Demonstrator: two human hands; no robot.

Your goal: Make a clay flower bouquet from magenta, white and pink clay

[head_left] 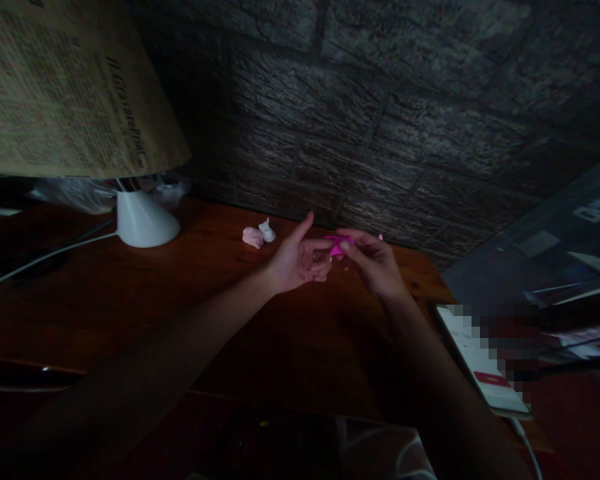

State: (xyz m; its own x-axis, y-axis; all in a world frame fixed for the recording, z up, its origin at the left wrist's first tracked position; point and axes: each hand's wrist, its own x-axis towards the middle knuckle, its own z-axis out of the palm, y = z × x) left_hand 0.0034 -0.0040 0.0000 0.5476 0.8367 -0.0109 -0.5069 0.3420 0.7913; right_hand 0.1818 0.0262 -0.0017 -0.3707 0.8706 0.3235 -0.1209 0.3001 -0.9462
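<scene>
A small bright pink folded paper piece (337, 245) is pinched between both my hands above a dark wooden desk (180, 313). My left hand (299, 257) holds its left end with thumb and fingers, the index finger sticking up. My right hand (373, 261) grips the right side from above with its fingertips. Behind my left hand, two small crumpled pale pink and white paper lumps (259, 235) lie on the desk near the wall.
A white lamp base (144, 220) with a newspaper-print shade (70, 87) stands at the back left, its cable (40, 257) trailing left. A lit phone (485, 360) lies at the right. A dark stone-pattern wall (380, 120) rises behind.
</scene>
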